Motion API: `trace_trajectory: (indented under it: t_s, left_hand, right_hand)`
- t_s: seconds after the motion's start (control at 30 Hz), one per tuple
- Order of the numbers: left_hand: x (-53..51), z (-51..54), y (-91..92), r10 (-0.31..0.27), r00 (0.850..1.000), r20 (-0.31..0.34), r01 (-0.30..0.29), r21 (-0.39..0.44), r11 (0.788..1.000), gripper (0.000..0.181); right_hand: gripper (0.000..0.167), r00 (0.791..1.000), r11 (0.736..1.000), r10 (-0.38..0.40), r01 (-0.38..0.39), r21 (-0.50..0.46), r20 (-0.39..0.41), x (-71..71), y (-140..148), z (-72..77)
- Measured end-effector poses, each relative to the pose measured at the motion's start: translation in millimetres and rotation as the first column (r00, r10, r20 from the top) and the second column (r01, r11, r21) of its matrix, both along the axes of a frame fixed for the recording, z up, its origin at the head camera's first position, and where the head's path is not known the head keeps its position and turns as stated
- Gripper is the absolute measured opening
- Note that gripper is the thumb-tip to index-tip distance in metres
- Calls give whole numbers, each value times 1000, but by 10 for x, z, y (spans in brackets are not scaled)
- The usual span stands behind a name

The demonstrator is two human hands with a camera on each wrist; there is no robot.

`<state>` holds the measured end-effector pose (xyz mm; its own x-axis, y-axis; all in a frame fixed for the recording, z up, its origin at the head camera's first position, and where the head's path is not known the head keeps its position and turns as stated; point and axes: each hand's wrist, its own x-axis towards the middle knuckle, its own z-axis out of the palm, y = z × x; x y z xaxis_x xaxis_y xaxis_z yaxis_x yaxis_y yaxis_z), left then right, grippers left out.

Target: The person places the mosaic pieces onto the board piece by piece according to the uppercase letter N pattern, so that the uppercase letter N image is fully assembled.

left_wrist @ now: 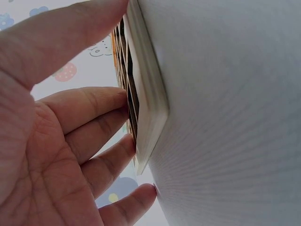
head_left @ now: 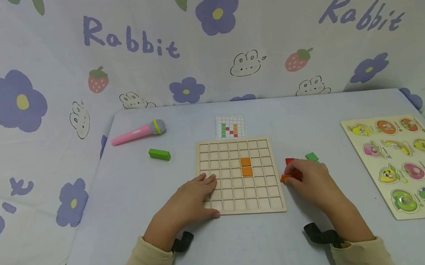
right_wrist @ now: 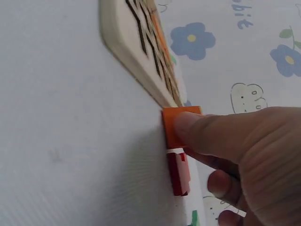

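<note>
A wooden grid board (head_left: 230,193) lies flat, with two orange tiles (head_left: 246,166) in adjoining cells of one column. My left hand (head_left: 191,201) rests on the board's left edge, fingers spread; in the left wrist view the fingertips (left_wrist: 123,99) touch the board's side and top (left_wrist: 150,108). Beside the board's right edge, my right hand (head_left: 312,182) pinches an orange piece (head_left: 285,178), its thumb flat on the orange face (right_wrist: 171,127) in the right wrist view. Red pieces (right_wrist: 178,174) lie just beyond it, and a green piece (head_left: 312,156) is farther back.
A small pattern card (head_left: 230,127) touches or nearly touches the board's back edge. To the left are a green block (head_left: 159,154) and a pink toy microphone (head_left: 134,134). A fruit puzzle board (head_left: 399,157) lies at the right. A patterned cloth hangs behind the table.
</note>
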<state>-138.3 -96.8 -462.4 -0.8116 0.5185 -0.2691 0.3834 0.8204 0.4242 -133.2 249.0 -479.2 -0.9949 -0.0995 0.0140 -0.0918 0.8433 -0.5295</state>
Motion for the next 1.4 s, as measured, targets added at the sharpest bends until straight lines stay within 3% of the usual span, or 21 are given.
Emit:
trace_trajectory:
  t_s: [0.17,0.3,0.5,0.6,0.77,1.03,1.4]
  left_hand:
    - [-8,-20,-8,0,1000,-6,0,-1,1000,91]
    - [-19,-40,-18,1,1000,-8,-1,0,1000,92]
    - [-27,-69,-23,8,1000,-6,-8,5,1000,92]
    - [-29,-82,-17,13,1000,1,-13,2,1000,92]
    - [-25,-75,-7,15,1000,5,-15,2,1000,92]
    - [-15,-57,-12,13,1000,0,-13,9,1000,92]
    - [-13,-64,-22,6,1000,-6,-6,5,1000,92]
  right_hand:
    - [10,998,997,-34,30,-69,-61,-33,-75,73]
    - [10,999,996,10,-14,-92,-46,-90,-285,158]
    - [10,991,991,130,-129,-28,34,-208,-659,124]
    - [10,987,987,158,-158,19,29,-247,-758,85]
    - [9,987,986,159,-159,51,4,-263,-790,62]
    - [11,984,986,166,-168,25,68,-193,-814,65]
    - [9,986,984,169,-169,52,-7,-157,-828,8]
